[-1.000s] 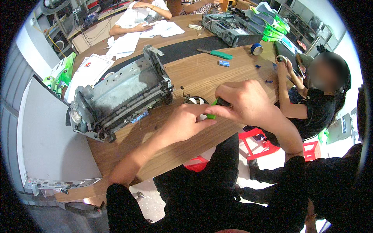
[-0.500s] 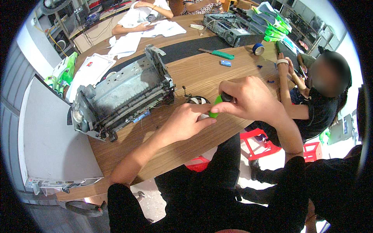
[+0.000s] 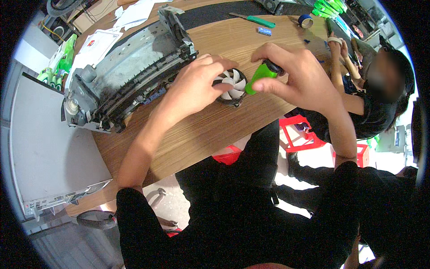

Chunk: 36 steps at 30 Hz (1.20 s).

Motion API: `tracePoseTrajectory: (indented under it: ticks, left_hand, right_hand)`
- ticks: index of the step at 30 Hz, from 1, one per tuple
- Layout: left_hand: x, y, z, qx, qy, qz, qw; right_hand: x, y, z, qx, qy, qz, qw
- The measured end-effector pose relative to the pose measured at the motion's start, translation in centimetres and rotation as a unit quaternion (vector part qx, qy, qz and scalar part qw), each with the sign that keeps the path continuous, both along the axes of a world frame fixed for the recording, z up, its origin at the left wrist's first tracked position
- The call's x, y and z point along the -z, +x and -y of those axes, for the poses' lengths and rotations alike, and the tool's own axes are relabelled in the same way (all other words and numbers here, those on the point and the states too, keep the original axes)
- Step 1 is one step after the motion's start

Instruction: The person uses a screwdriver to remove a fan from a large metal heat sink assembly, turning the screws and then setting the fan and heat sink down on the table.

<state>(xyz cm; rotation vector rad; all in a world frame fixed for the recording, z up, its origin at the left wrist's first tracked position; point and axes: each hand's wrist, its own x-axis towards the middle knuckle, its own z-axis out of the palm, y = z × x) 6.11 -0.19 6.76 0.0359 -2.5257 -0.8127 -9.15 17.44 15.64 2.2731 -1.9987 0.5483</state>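
Note:
A small round cooling fan [image 3: 234, 84] with white blades and a black frame lies on the wooden table in front of me. Over its left edge is my left hand [image 3: 193, 85], thumb and forefinger spread apart above the blades; whether they touch the frame I cannot tell. My right hand [image 3: 303, 75] grips a screwdriver [image 3: 261, 77] by its green handle with a black end, tilted just right of the fan. No shaft shows. To the left stands a dusty grey metal printer frame [image 3: 130, 60] with black rollers and gears.
A white equipment case [image 3: 49, 143] fills the near left. Farther back on the table [image 3: 215, 134] lie a green-handled knife [image 3: 260, 21], a small blue box [image 3: 264, 31], a tape roll [image 3: 305, 21] and papers [image 3: 134, 15]. A co-worker [image 3: 380, 103] sits at the right, near a red stool [image 3: 298, 134].
My view has tipped down, so the table sits higher. My hands have moved apart; the left fingers have spread and the screwdriver has shifted right, uncovering the fan.

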Motion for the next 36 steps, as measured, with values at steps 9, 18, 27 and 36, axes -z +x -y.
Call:
tracePoseTrajectory:
  ticks: [9, 18, 27, 36]
  left_hand:
    - [3.3, -0.3, 0.9, 0.112, -0.008, 0.082, 0.99]
    - [2.7, -0.8, 1.4, 0.148, -0.006, 0.12, 0.982]
    - [3.4, -0.5, 1.9, 0.118, -0.015, 0.109, 0.987]
    - [1.2, 0.2, 2.2, 0.073, -0.042, 0.082, 0.993]
  right_hand:
    - [0.7, 0.6, -0.3, -0.003, 0.007, 0.07, 0.998]
    - [3.8, -4.1, -1.8, 0.129, -0.225, 0.35, 0.9]
    - [8.5, -8.1, -2.0, 0.21, -0.239, 0.564, 0.762]
    - [17.6, -10.9, -3.2, 0.218, -0.258, 0.743, 0.578]
